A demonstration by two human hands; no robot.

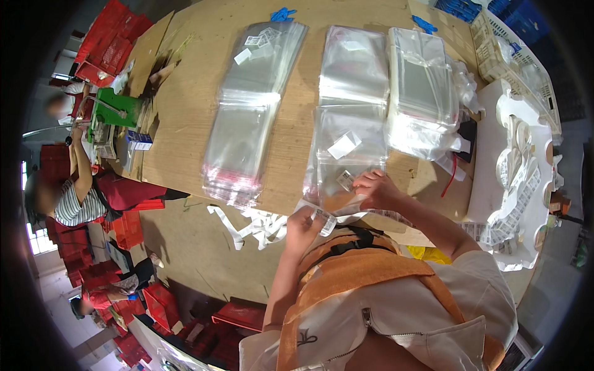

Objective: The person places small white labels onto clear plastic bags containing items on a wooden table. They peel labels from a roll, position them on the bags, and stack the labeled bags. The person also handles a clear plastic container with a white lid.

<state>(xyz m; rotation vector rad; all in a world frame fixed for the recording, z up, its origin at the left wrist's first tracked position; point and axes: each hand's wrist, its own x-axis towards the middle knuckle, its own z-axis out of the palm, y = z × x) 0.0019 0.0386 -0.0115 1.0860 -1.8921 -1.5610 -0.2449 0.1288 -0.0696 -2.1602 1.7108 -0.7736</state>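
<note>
At the table's near edge, my left hand pinches the end of a strip of printed labels. My right hand is over the near end of a stack of clear plastic bags, its fingers at one printed label. Whether that label is stuck to the bag or to a fingertip I cannot tell. White label pieces lie on this stack. A second stack of clear bags with pinkish near ends lies to the left, and a thicker stack to the right.
A white foam tray with label rolls stands at the right, a cream plastic crate behind it. Blue gloves lie at the far edge. White backing strips hang below the near edge. Other people and red crates are at the left.
</note>
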